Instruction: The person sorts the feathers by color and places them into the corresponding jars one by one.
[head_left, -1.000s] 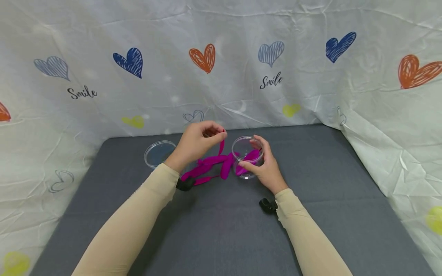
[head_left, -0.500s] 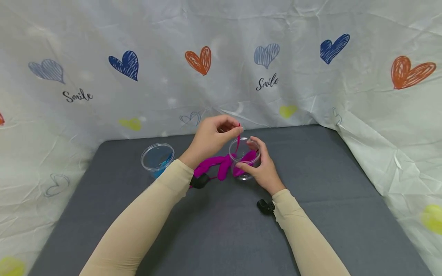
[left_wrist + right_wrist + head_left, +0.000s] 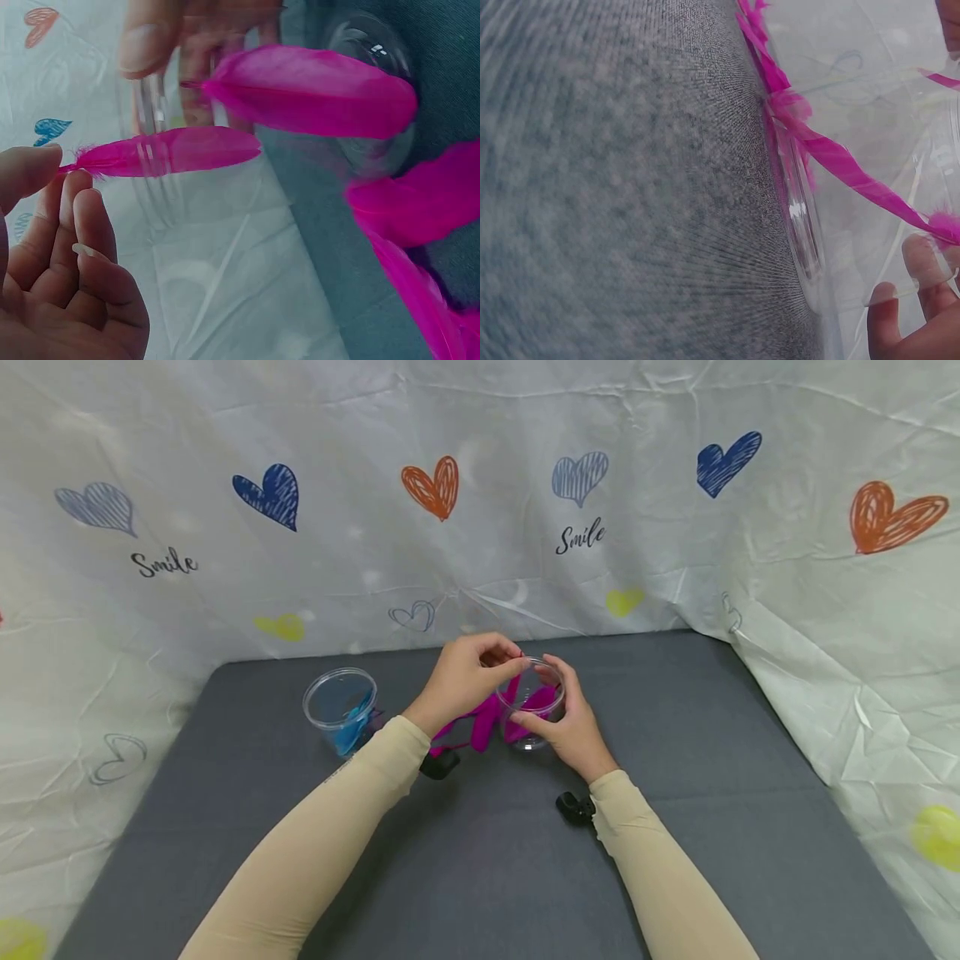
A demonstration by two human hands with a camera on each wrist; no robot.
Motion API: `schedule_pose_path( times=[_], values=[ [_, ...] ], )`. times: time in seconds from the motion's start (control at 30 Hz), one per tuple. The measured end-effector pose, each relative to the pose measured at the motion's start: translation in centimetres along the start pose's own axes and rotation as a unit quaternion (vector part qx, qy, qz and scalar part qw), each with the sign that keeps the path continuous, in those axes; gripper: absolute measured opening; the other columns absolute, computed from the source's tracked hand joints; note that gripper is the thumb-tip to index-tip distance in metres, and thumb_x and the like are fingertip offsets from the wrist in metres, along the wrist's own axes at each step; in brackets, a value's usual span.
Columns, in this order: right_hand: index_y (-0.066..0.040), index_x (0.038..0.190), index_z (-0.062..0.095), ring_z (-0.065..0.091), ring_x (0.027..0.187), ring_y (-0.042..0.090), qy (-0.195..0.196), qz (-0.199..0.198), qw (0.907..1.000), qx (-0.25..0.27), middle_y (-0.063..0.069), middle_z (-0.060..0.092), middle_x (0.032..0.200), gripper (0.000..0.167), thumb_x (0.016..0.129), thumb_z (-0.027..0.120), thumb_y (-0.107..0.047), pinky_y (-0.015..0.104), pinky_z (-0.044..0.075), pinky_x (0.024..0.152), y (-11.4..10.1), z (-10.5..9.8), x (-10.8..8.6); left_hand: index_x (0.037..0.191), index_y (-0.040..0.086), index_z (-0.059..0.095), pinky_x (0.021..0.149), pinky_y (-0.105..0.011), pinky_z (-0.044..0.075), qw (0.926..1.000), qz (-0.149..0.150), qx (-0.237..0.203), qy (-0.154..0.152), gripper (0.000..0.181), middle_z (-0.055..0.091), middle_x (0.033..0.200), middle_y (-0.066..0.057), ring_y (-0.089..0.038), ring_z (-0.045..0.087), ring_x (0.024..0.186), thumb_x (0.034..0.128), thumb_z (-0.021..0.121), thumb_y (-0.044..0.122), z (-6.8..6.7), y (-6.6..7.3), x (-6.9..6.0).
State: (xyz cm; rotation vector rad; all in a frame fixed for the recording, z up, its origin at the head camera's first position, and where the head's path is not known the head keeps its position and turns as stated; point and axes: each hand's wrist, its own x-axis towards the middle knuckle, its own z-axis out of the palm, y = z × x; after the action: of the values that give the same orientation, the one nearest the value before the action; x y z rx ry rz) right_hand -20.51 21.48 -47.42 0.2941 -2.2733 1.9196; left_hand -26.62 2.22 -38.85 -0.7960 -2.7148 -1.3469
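My left hand (image 3: 471, 681) pinches a magenta feather (image 3: 199, 150) by its quill between thumb and fingertips. The feather's tip points down past the rim of a clear plastic cup (image 3: 531, 745). My right hand (image 3: 579, 739) grips that cup by its side, thumb in front and fingers behind, and the cup stands upright on the table. Inside it leans a second magenta feather (image 3: 315, 94), also seen through the wall in the right wrist view. Several more magenta feathers (image 3: 482, 728) lie on the table just left of the cup, partly hidden by my left hand and wrist.
Another clear cup (image 3: 307, 714) stands at the left with blue feathers (image 3: 349, 733) in it. Something dark purple (image 3: 375, 720) shows beside it, half hidden by my left sleeve. A dark grey cloth (image 3: 480, 877) covers the table; a white printed curtain (image 3: 495, 485) hangs behind.
My left hand has moved right to over the cup, then lowered, bringing the pinched feather down into its mouth. The right hand keeps hold of the cup in about the same place.
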Motion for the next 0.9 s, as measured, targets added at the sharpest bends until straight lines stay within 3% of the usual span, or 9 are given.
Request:
schedule_pose_path(
  times=[0.6, 0.9],
  values=[
    [-0.019, 0.167, 0.030, 0.039, 0.159, 0.032, 0.001, 0.000, 1.0000, 0.001, 0.014, 0.045, 0.168, 0.092, 0.094, 0.085, -0.014, 0.057, 0.032, 0.132, -0.4, 0.0, -0.2, 0.114, 0.022, 0.079, 0.083, -0.037, 0.061, 0.9991, -0.039, 0.013, -0.010, 0.023, 0.077, 0.101, 0.004, -0.018, 0.069, 0.092, 0.1000, 0.079, 0.041, 0.1, -1.2, -0.4],
    [-0.020, 0.167, 0.029, 0.040, 0.159, 0.032, -0.001, 0.002, 1.0000, 0.005, 0.009, 0.047, 0.167, 0.093, 0.093, 0.086, -0.013, 0.054, 0.034, 0.132, -0.4, -0.1, -0.2, 0.120, 0.027, 0.077, 0.082, -0.038, 0.061, 0.9988, -0.047, 0.012, 0.009, 0.031, 0.076, 0.105, 0.007, -0.016, 0.069, 0.094, 0.1013, 0.074, 0.051, -0.8, -2.1, -1.1]
  ],
)
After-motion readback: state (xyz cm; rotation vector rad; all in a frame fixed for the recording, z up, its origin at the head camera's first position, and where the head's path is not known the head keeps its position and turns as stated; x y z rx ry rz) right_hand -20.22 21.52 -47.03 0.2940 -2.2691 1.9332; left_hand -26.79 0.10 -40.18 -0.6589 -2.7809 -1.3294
